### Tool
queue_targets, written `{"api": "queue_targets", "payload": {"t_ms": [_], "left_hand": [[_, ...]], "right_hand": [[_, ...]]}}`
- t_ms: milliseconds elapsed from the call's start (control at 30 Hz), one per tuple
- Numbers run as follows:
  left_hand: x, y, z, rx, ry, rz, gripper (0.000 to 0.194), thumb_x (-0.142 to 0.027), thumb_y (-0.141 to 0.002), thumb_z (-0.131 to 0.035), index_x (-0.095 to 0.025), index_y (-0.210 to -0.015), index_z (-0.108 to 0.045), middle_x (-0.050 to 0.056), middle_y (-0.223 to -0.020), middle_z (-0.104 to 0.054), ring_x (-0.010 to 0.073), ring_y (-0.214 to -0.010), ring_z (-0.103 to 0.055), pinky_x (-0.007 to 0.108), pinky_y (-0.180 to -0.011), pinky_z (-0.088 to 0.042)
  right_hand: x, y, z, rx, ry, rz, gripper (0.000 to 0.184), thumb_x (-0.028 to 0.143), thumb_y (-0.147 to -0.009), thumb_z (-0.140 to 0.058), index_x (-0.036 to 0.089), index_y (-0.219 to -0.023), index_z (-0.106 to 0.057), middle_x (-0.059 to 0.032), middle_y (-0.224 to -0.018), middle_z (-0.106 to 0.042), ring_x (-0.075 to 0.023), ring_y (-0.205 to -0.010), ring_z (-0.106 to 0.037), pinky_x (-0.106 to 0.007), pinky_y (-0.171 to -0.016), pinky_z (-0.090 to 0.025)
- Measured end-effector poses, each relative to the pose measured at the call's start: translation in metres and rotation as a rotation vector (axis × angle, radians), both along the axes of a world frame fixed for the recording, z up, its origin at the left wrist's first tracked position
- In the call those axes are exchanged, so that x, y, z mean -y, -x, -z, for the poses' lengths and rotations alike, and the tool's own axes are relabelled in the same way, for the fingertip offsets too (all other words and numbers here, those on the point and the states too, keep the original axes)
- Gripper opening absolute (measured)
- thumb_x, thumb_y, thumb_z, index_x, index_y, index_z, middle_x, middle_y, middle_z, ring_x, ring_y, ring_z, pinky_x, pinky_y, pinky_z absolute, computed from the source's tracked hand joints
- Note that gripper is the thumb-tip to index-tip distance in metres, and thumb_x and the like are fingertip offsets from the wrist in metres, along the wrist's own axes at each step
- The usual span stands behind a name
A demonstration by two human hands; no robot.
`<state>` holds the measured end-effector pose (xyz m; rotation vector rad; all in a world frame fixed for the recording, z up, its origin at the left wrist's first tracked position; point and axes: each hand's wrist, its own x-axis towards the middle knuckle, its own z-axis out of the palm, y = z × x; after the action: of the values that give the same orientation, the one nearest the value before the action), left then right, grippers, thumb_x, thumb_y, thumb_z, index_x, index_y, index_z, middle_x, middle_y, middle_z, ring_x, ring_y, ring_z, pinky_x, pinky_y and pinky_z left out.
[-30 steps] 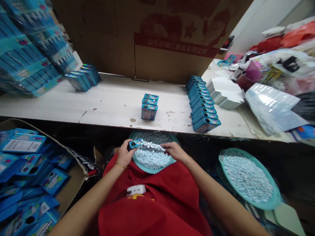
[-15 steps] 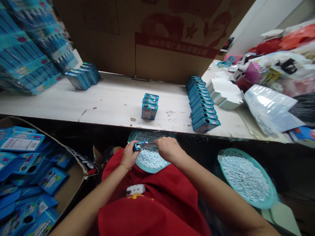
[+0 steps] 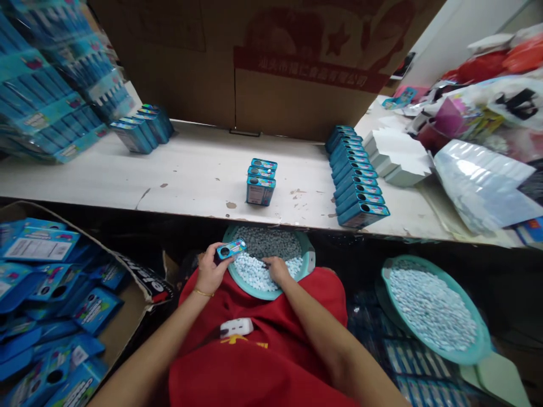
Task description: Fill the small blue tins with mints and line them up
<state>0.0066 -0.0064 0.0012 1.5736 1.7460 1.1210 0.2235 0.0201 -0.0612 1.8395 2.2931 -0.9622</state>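
Note:
My left hand grips a small blue carton by its near end, its printed top with a round dark hole facing up. A small white spot shows at the carton's far end. My right hand is closed, with its fingertips down among the pale pellets; whatever it holds is hidden. These pellets lie in the near part of a turquoise basin at my lap, with greyer, shaded ones behind. The carton hangs over the basin's left rim.
On the white table stand a few blue cartons and a long row of cartons. A large cardboard box stands behind. An open box of flat cartons is at left, a second pellet basin at right.
My right hand has gone from beside the carton down into the pellets. My left hand has shifted slightly left and turned the carton so its top shows.

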Motion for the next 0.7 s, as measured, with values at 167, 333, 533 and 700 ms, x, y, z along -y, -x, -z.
{"api": "queue_targets", "payload": {"t_ms": [167,333,533,700], "left_hand": [[-0.001,0.005,0.001,0.036,0.018,-0.029,0.04,-0.036,-0.064,-0.06,-0.019,-0.098,-0.049,0.002,-0.089,-0.058,0.0156,-0.079,-0.056,0.029,-0.074,-0.044],[-0.004,0.005,0.001,0.023,0.012,-0.029,0.04,-0.035,-0.064,-0.06,-0.019,-0.099,-0.048,0.003,-0.09,-0.058,0.0158,-0.079,-0.055,0.029,-0.073,-0.044],[-0.006,-0.013,0.002,0.004,-0.011,0.069,0.035,-0.027,-0.065,-0.059,-0.019,-0.098,-0.049,0.003,-0.089,-0.058,0.0164,-0.082,-0.055,0.03,-0.075,-0.043],[-0.003,-0.025,0.005,-0.058,-0.014,0.131,0.035,-0.021,-0.065,-0.056,-0.02,-0.099,-0.049,0.004,-0.092,-0.057,0.0187,-0.087,-0.053,0.032,-0.078,-0.041]], "right_hand": [[-0.007,-0.01,0.004,-0.21,0.046,0.052,0.043,0.004,-0.066,-0.037,0.015,-0.099,-0.063,-0.0003,-0.081,-0.067,-0.014,-0.07,-0.058,-0.02,-0.063,-0.044],[-0.009,-0.04,-0.038,-0.415,0.147,0.156,0.045,0.006,-0.063,-0.038,0.013,-0.101,-0.062,-0.0021,-0.065,-0.064,-0.0089,-0.051,-0.05,-0.019,-0.049,-0.041],[-0.013,-0.038,-0.122,-0.369,0.036,-0.001,0.043,0.01,-0.069,-0.038,0.019,-0.105,-0.06,-0.0014,-0.072,-0.064,-0.0105,-0.062,-0.054,-0.019,-0.054,-0.039],[-0.01,-0.004,-0.175,0.133,-0.141,-0.225,0.037,0.013,-0.073,-0.038,0.026,-0.098,-0.061,-0.0056,-0.088,-0.065,-0.0172,-0.083,-0.057,-0.024,-0.068,-0.04]]}}
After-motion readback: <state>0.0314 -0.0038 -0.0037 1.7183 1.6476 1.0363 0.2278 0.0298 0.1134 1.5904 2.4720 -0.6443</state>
